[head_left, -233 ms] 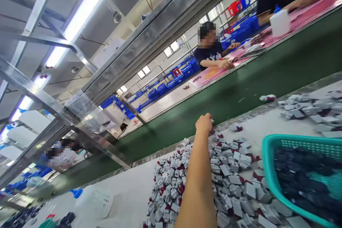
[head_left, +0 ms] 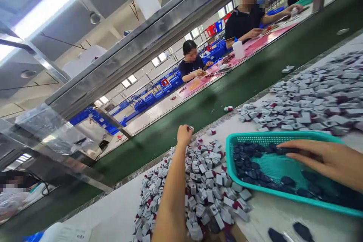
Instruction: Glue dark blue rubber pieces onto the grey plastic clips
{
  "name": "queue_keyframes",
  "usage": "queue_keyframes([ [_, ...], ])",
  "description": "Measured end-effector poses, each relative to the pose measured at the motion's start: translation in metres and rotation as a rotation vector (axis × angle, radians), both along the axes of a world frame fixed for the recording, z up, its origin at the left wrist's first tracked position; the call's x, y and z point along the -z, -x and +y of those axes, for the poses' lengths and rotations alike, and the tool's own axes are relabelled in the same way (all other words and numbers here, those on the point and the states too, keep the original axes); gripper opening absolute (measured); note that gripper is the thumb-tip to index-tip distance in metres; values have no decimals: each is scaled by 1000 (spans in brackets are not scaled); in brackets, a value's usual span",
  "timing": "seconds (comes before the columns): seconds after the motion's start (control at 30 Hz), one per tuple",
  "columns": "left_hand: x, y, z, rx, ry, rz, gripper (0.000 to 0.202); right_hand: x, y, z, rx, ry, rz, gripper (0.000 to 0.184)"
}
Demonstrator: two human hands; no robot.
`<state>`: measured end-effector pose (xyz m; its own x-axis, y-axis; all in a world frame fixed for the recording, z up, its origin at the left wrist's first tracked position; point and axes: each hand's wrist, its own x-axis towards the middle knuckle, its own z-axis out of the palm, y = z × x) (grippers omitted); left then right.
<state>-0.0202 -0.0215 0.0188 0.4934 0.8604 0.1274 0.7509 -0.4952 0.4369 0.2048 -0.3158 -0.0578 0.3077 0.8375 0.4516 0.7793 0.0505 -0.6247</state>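
My left hand [head_left: 184,135] reaches to the far edge of a heap of small grey-and-red parts [head_left: 198,185] and pinches one small part [head_left: 190,128] between its fingertips. My right hand [head_left: 323,159] lies flat, fingers stretched, inside a teal basket [head_left: 231,159] over several dark blue parts [head_left: 249,166]; whether it holds one is hidden. A second, larger heap of grey parts [head_left: 312,94] lies beyond the basket at the right.
A green conveyor belt [head_left: 227,94] runs past the table's far edge. Across it, other people [head_left: 193,62] work at a pink-topped bench with a white bottle [head_left: 238,49]. Two loose dark parts [head_left: 286,232] lie near me. A metal shelf rail [head_left: 141,45] hangs overhead.
The view has swung right and down. My right hand has come into view inside the basket. My left hand stays at the heap's far edge.
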Motion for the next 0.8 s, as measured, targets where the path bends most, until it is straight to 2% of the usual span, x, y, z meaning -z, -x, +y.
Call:
queue_keyframes([
  [0.07,-15,21,-14,26,10,-147,23,-18,5,-10,-65,171,122,28],
  [0.1,-23,36,-24,32,22,-228,24,-27,13,-13,-64,201,199,28],
  [0.2,-42,90,-67,20,105,-458,32,-48,54,-24,-47,98,404,26],
  [0.3,-43,148,-125,-21,191,-621,42,-63,101,-37,-169,115,579,30],
  [0.4,-29,196,-187,-127,301,-752,48,-74,139,-47,-245,227,677,31],
  [0.5,-7,223,-242,-311,470,-968,52,-76,164,-50,-291,299,671,31],
  [0.67,28,229,-303,-602,796,-1287,67,-53,197,-51,-447,391,550,36],
  [0.73,36,224,-319,-658,923,-1336,67,-41,211,-53,-458,431,508,38],
  [0.8,39,220,-329,-667,980,-1363,62,-33,226,-55,-474,446,434,38],
])
